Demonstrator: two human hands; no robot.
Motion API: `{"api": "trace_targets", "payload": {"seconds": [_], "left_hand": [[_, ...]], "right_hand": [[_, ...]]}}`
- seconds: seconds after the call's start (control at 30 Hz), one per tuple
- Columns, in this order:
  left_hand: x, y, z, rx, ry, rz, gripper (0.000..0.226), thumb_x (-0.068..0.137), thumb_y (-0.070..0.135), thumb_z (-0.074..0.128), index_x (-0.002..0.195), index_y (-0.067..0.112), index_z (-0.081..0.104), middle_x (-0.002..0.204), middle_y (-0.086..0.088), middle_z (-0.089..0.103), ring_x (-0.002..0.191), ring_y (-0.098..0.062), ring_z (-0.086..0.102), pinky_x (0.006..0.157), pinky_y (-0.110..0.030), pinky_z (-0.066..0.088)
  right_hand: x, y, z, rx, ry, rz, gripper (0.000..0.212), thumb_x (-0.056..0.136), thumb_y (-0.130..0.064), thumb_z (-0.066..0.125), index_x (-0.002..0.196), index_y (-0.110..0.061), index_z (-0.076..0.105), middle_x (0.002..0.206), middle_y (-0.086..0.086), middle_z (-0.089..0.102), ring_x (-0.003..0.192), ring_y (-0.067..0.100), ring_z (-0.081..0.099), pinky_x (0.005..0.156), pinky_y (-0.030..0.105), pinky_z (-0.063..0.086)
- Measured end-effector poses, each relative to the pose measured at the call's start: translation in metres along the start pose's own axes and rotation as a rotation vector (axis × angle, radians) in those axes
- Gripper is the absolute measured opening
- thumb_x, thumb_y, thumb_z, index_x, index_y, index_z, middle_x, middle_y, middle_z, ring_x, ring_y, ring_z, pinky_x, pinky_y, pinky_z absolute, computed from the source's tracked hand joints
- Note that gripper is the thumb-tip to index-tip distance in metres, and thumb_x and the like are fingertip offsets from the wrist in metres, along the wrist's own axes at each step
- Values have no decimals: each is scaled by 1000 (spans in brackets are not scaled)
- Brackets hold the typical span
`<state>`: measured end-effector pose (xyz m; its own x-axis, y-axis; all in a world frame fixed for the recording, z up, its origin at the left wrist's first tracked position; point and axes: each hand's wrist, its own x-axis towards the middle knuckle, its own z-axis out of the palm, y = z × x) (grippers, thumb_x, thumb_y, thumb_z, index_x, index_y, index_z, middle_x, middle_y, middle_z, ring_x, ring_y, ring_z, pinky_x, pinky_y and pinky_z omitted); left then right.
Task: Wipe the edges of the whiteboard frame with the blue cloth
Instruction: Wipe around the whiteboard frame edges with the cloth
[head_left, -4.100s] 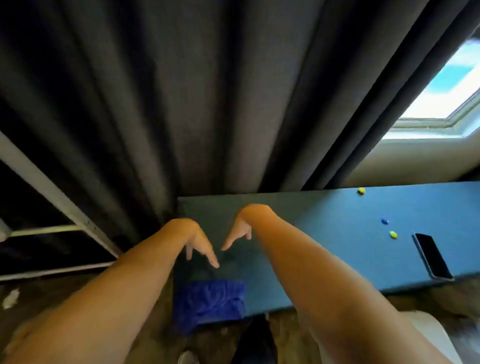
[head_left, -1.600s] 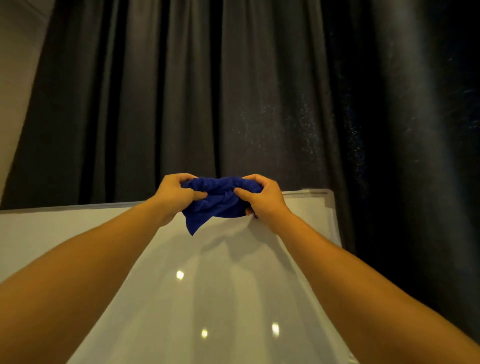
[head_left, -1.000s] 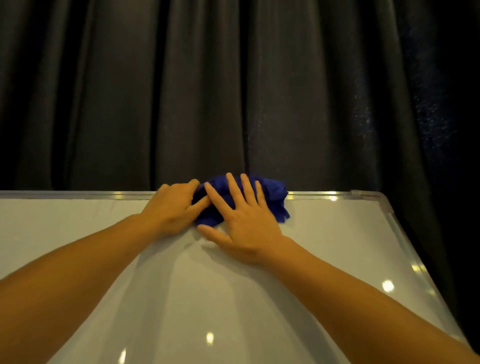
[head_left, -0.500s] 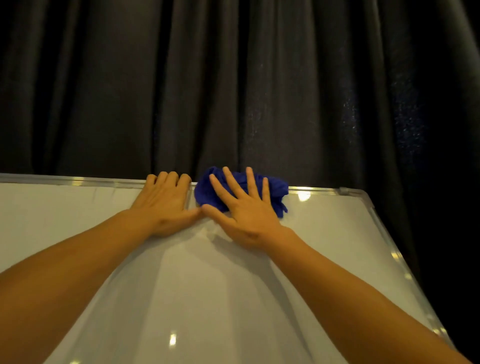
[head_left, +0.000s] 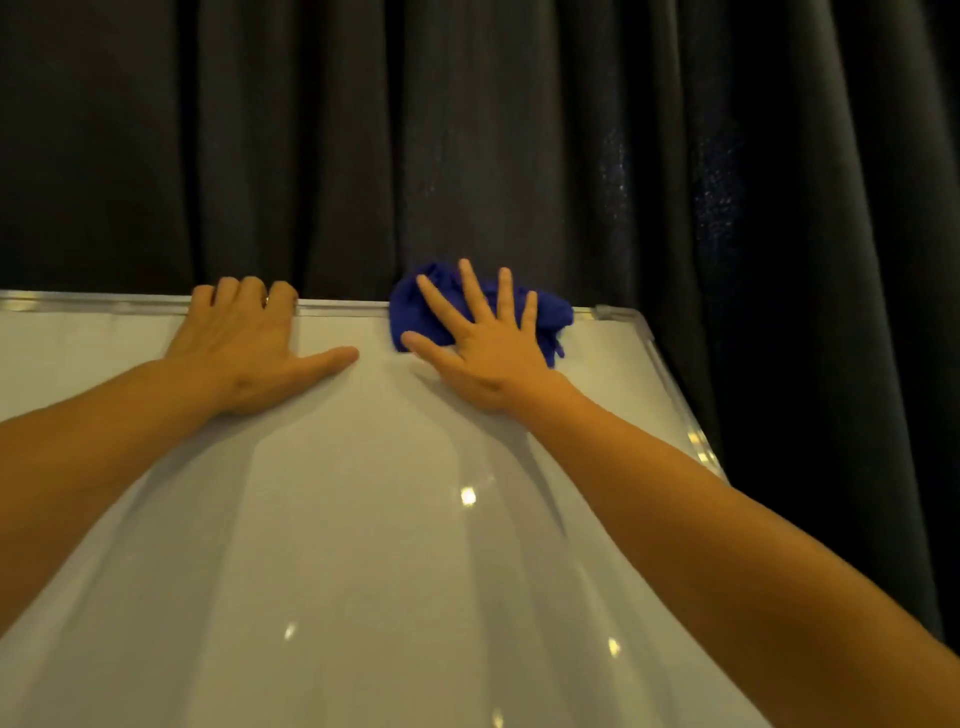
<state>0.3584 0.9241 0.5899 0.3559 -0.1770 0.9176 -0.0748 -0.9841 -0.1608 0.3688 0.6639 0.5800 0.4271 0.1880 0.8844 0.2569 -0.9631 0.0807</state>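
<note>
A: Start w/ the near part of the board (head_left: 363, 545). What's there?

B: Glossy white panel, smooth, hard, w/ small light glints. Both forearms cross it toward the top rail (head_left: 337, 310). Nothing else lies on it

A: Hands next?

B: Left hand (head_left: 244, 345) lies flat on the panel just under the rail, thumb stuck out sideways, fingertips curled over the rail itself. It holds nothing, looks like a brace. Right hand (head_left: 485, 340) is further along the rail toward the corner (head_left: 618, 313), fingers (head_left: 470, 291) spread wide, palm pressing down

A: And the cloth (head_left: 553, 317)?

B: Under the right hand, pinned against the rail. Bunched, soft, deep blue, nubby weave; a lump shows each side of the fingers and pokes above the rail. So the right hand is the one on it, left is well apart from it

A: Which way does it have to travel?

B: My guess: along the rail's long axis, which runs side to side across the view. The corner is near, just past the cloth on the side away from the left hand. From there the side rail (head_left: 685, 415) turns back toward the person. Rails are thin, silvery, metal-looking, w/ a plastic-looking corner cap

A: Behind the rail?

B: Dark grey curtain (head_left: 467, 130), heavy vertical folds, matte
</note>
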Motion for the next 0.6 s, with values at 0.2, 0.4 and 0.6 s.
{"api": "trace_targets", "payload": {"seconds": [0.2,0.4,0.6], "left_hand": [[-11,38,23,-10,-17,-23,105,66,93,11,125,14,47,119,-21,51,107,-42,47,101,-55,32],[-1,9,19,41,-148,-128,125,51,100,-1,152,27,14,159,-15,20,144,-46,10,113,-66,3],[-21,11,21,-36,-227,-163,119,56,100,8,151,33,-14,164,-6,-11,144,-46,-18,111,-70,-4]], "right_hand": [[-10,31,-5,83,-53,366,83,80,-87,15,152,-49,-1,165,-2,-13,146,39,-24,111,64,-19],[-10,-30,23,13,30,-292,77,84,-83,23,150,-51,-1,166,-10,-3,149,35,-19,111,59,-24],[8,-1,6,124,-31,196,79,81,-86,18,150,-53,-1,165,-7,-14,146,39,-26,109,68,-19]]}}
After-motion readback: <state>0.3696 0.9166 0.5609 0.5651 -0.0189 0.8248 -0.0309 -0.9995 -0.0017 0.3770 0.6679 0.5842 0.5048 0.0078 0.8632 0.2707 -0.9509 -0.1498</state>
